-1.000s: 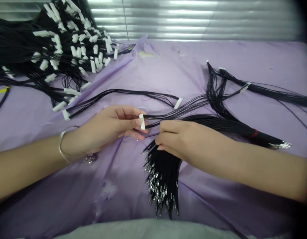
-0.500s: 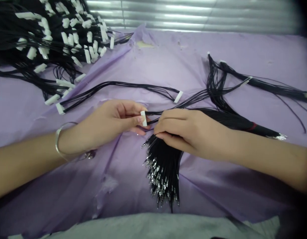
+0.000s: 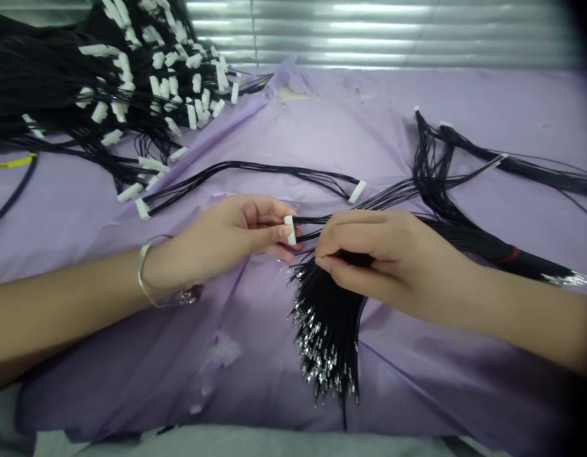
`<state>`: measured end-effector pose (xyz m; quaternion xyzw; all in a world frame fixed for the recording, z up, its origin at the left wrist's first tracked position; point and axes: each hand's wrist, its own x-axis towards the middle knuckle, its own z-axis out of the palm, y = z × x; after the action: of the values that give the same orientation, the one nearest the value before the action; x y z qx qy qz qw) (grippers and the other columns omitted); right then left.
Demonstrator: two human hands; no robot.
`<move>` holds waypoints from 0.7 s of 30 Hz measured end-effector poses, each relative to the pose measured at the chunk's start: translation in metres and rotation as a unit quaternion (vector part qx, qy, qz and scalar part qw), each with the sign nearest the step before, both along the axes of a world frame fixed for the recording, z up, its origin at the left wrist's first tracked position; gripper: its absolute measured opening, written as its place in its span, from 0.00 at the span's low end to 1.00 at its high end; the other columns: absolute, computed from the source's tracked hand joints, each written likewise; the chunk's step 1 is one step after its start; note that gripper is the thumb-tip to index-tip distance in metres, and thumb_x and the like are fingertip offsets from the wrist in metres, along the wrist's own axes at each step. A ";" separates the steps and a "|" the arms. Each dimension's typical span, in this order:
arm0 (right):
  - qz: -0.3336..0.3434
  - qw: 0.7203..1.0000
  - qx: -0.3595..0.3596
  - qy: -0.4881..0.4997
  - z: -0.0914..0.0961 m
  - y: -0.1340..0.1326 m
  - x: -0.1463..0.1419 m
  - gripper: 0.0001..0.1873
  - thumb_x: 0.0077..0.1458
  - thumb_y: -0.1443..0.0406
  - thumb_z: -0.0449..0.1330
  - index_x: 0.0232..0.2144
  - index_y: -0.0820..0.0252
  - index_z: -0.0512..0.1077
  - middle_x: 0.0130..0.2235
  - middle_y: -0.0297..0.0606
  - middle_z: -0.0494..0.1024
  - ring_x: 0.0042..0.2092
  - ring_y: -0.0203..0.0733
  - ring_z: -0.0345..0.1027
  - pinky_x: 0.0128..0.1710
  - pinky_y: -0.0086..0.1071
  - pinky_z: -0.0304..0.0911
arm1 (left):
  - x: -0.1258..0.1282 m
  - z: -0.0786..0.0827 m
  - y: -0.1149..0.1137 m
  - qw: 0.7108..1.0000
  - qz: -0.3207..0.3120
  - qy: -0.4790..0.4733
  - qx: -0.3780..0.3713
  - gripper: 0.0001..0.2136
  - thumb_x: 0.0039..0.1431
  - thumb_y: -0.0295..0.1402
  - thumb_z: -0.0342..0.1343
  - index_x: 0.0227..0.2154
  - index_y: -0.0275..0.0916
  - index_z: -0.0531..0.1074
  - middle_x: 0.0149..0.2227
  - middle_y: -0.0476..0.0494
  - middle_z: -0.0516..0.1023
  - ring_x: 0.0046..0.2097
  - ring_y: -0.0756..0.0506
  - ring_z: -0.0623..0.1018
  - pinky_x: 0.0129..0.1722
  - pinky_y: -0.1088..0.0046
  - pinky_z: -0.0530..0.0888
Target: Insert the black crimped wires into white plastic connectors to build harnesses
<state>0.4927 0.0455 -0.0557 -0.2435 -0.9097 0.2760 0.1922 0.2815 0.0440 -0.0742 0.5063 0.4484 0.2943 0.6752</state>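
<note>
My left hand (image 3: 250, 231) pinches a white connector housing (image 3: 290, 230) between thumb and fingers. Black wires run out of the housing to the right, passing behind my right hand (image 3: 374, 254). The fingers of my right hand are closed in a pinch on a thin black wire, just right of the housing; its end is too small to make out. Below that hand fans a thick bundle of loose black wires (image 3: 329, 311) with silvery crimped terminals at their tips. Beyond both hands lies a finished-looking wire harness (image 3: 236, 165) with a white connector at each end.
A large heap of black harnesses (image 3: 150, 95) with white connectors fills the far left. More wires (image 3: 431, 158) lie at the right, near a bundle tied with a red band (image 3: 509, 255). Purple sheeting (image 3: 274, 355) covers the table. A yellow-tagged cable (image 3: 21, 181) lies at left.
The view has swung slightly left, so everything sits further right and the yellow-tagged cable appears. My right fingertips are slightly farther from the housing; both grips stay the same.
</note>
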 end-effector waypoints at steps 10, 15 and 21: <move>-0.095 0.992 0.079 0.007 -0.002 -0.003 -0.002 0.06 0.54 0.72 0.56 0.26 0.60 0.67 0.27 0.30 0.70 0.29 0.30 0.63 0.29 0.25 0.58 | 0.003 0.004 -0.001 1.000 0.007 0.009 0.015 0.03 0.55 0.21 0.58 0.29 0.33 0.74 0.28 0.48 0.78 0.31 0.51 0.78 0.33 0.81 0.76; -0.137 0.990 0.032 -0.010 -0.002 0.001 -0.003 0.08 0.51 0.71 0.56 0.22 0.59 0.66 0.21 0.27 0.67 0.22 0.28 0.58 0.24 0.26 0.54 | 0.002 0.003 -0.001 1.000 0.004 -0.006 0.012 0.03 0.56 0.21 0.57 0.30 0.32 0.75 0.28 0.47 0.79 0.31 0.52 0.79 0.34 0.81 0.76; -0.145 0.989 0.008 -0.019 -0.001 0.003 -0.004 0.08 0.53 0.72 0.56 0.23 0.60 0.68 0.19 0.27 0.67 0.21 0.28 0.58 0.23 0.25 0.54 | 0.000 0.003 -0.001 1.000 -0.010 -0.008 0.006 0.03 0.57 0.21 0.57 0.32 0.32 0.75 0.30 0.46 0.79 0.33 0.52 0.79 0.36 0.79 0.77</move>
<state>0.4892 0.0490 -0.0563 -0.3767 -0.8703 0.2336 0.2149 0.2813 0.0428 -0.0716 0.5120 0.4363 0.2944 0.6789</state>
